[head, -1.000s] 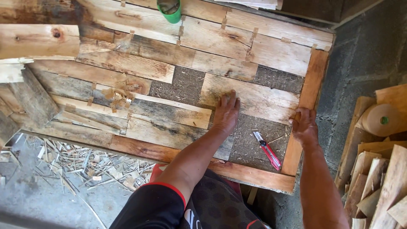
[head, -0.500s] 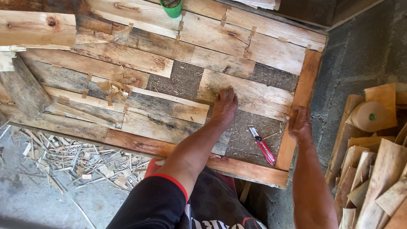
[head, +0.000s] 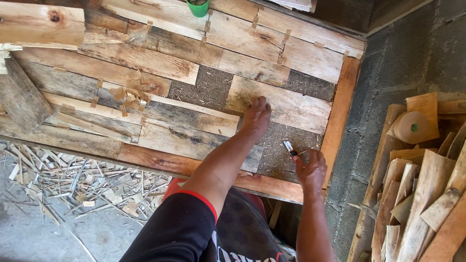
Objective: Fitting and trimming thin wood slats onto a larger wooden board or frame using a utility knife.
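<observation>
A wooden panel (head: pixel 340 116) with an orange-brown frame is partly covered with weathered planks. My left hand (head: pixel 256 116) lies flat, fingers apart, on a pale plank (head: pixel 291 104) beside a bare patch of dark board (head: pixel 284 145). My right hand (head: pixel 310 171) is over that bare patch near the frame's right side, closed around a red utility knife (head: pixel 289 147). Only the knife's tip shows past my fingers.
A green cup (head: pixel 198 7) stands at the panel's far edge. Small wood chips (head: pixel 131 94) lie on the planks. A loose plank (head: pixel 22 97) sits at the left, above shavings (head: pixel 73 179) on the floor. Offcuts (head: pixel 422 194) and a tape roll (head: pixel 410 127) are at the right by a block wall (head: pixel 388 73).
My right hand moved from the frame's right edge down to the red knife lying on the dark board and closed on it. My left hand stayed on the pale plank.
</observation>
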